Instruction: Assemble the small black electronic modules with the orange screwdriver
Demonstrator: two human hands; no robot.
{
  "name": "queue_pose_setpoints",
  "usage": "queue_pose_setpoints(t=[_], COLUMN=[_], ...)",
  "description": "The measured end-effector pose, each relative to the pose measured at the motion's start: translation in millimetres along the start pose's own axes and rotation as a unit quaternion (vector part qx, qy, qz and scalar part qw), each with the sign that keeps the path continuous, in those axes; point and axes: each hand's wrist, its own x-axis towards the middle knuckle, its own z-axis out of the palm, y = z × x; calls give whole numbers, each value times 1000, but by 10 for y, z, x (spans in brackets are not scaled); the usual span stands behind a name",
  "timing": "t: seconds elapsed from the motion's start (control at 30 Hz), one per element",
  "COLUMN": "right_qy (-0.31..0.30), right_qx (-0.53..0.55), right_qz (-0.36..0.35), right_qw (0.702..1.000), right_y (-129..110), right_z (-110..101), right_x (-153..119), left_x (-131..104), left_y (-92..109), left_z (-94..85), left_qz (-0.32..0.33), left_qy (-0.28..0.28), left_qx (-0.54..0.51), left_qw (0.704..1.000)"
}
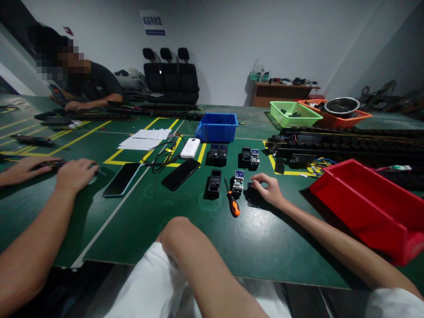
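My right hand [269,189] rests on the table at the right of centre, its fingers curled and the thumb close to the fingertips. Anything in that pinch is too small to make out. Partly under it lies a flat black piece [253,202]. Just left stands a small device with its circuit board bare [238,182]. Beside that lies a screwdriver [233,204] with an orange and black handle. A closed black device [214,183] sits further left. My left elbow [179,227] leans on the table edge; the left hand is out of view.
More small devices [218,153] stand behind, near a blue bin [218,127]. Two phones [122,179] and a white power bank [190,148] lie left. A red bin [367,207] stands right. A neighbour's hands [74,173] work at far left; another person sits across.
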Motion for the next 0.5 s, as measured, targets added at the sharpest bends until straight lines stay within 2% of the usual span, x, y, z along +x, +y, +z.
queue_pose_setpoints(t=[0.07, 0.17, 0.37, 0.5], right_qy=[-3, -6, -10, -11], right_qx=[2, 2, 1, -4], right_qz=[0, 2, -6, -8], right_qw=[1000, 1000, 1000, 1000], right_y=[1, 4, 8, 5], right_z=[0, -1, -2, 3], right_x=[-3, -7, -3, -1], left_x=[-38, -48, -22, -100], left_y=[-86, -131, -108, -300], left_z=[-9, 6, 29, -13], left_qz=[7, 1, 23, 22], left_qy=[38, 62, 35, 38], left_qx=[40, 64, 27, 53], left_qw=[998, 996, 999, 998])
